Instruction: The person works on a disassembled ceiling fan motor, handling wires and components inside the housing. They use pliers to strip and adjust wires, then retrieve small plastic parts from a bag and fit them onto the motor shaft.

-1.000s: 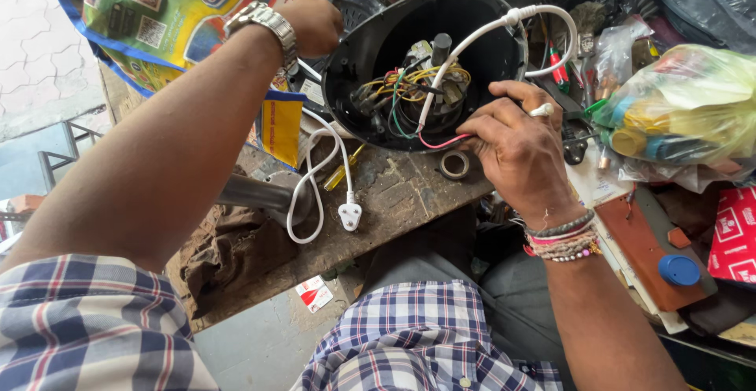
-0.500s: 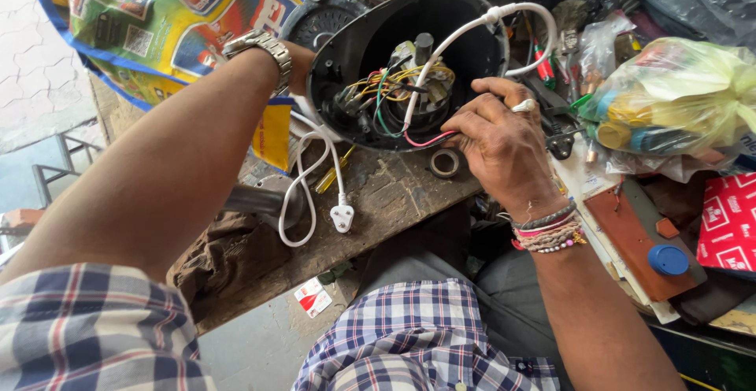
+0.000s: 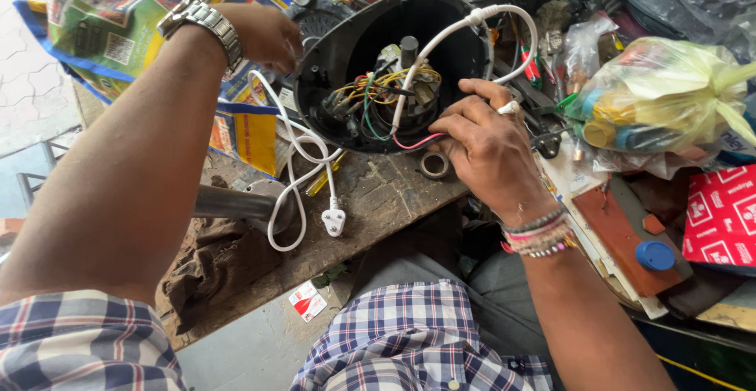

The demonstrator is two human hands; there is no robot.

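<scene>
Low in the frame are the person's checked shirt sleeves and lap. Just above, on the worn wood desk (image 3: 378,202), a white plug (image 3: 334,222) lies at the end of a white cord (image 3: 293,163) that loops up & into the open black appliance base (image 3: 339,52), upper middle of the frame.

Right hand (image 3: 484,143), w/ a ring and bead bracelets, rests at the base's near rim. Its fingers are curled, pinching at thin wires, a pink one (image 3: 413,143) by the fingertips. A small tape roll (image 3: 434,164) sits just beside it. Left hand (image 3: 268,37), w/ a metal watch, grips the base's far left edge, fingers bent round it.

The base looks like hard plastic, stiff, prob. a bit heavy from the motor inside. Best held by the rim w/ both hands. The wires (image 3: 378,96) are soft & thin, easy to snap, so don't pull there. Right side: a yellow bag of bits (image 3: 669,92).
</scene>
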